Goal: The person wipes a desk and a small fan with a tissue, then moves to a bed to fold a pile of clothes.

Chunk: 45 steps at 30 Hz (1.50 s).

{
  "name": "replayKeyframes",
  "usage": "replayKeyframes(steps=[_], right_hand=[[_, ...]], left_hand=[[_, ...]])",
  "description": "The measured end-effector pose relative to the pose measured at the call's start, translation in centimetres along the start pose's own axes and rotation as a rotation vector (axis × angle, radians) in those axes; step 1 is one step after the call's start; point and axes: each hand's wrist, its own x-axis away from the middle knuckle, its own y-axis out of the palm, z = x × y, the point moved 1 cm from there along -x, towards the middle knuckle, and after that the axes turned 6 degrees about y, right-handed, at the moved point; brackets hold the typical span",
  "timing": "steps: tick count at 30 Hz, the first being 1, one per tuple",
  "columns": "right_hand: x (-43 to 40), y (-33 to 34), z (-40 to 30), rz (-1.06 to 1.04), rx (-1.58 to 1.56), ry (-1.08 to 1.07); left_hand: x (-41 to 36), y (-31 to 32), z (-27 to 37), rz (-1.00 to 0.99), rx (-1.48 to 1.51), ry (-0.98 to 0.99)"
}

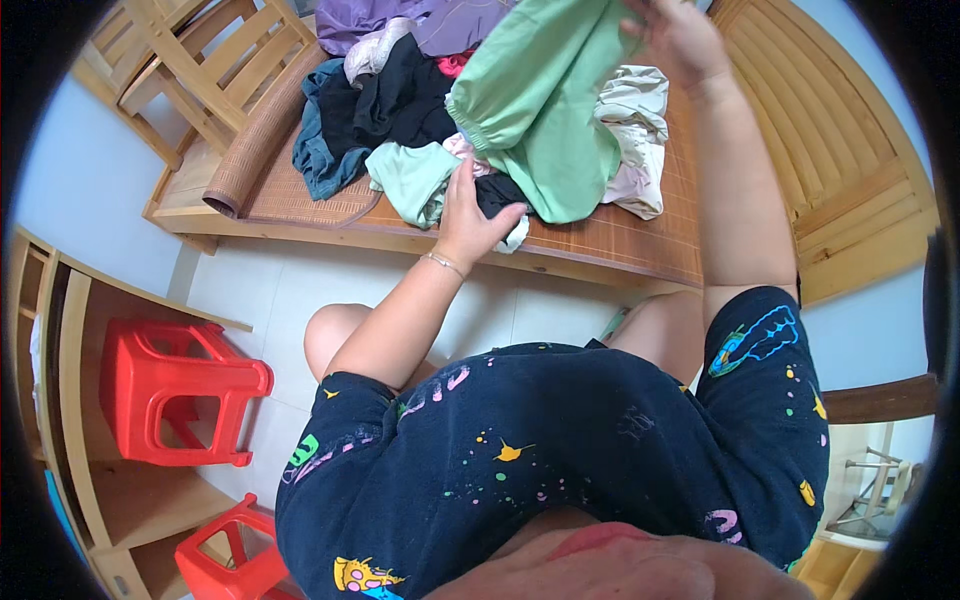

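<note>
A light green garment [555, 112] with an elasticated cuff stretches up from the bed to the top edge of the view. My right hand [686, 45], slightly blurred, is raised at its upper right edge and grips it there. Nothing is held in my left hand [472, 221], whose thumb and fingers are spread. It is over the near edge of the clothes pile, beside a pale mint garment [412, 176] and a small black cloth [499, 196]. A white cloth [514, 236] shows under the thumb.
Behind lie black clothing [405, 94], blue denim [322, 165] and purple fabric [457, 26]. Cream clothing [637, 135] rests to the right. A partly rolled bamboo mat [255, 150] covers the wooden bed frame [315, 231]. Red plastic stools [142, 397] stand at left, a slatted headboard [810, 112] at right.
</note>
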Motion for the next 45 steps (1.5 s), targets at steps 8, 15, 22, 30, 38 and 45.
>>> replayKeyframes(steps=[8,15,22,30,38,45], right_hand=[[12.6,-9.8,17.1,0.438,0.11,0.401],[15.8,-6.8,21.0,0.274,0.064,0.581],[14.9,-6.3,22.4,0.206,0.299,0.506],[15.3,-3.8,15.4,0.387,0.783,-0.269],[17.9,2.7,11.0,-0.47,0.733,-0.198],[17.8,2.7,8.5,-0.806,0.648,0.046]], left_hand=[[-2.9,2.4,-3.6,-0.036,0.025,-0.347],[-6.5,4.4,-6.3,-0.057,-0.025,-0.542],[-9.6,4.8,-5.9,-0.318,0.082,-0.753],[-7.4,-0.1,2.5,-0.597,0.884,-0.452],[-3.7,-1.2,5.4,-0.853,0.573,0.117],[-6.0,-9.0,8.0,-0.96,0.664,-0.106]])
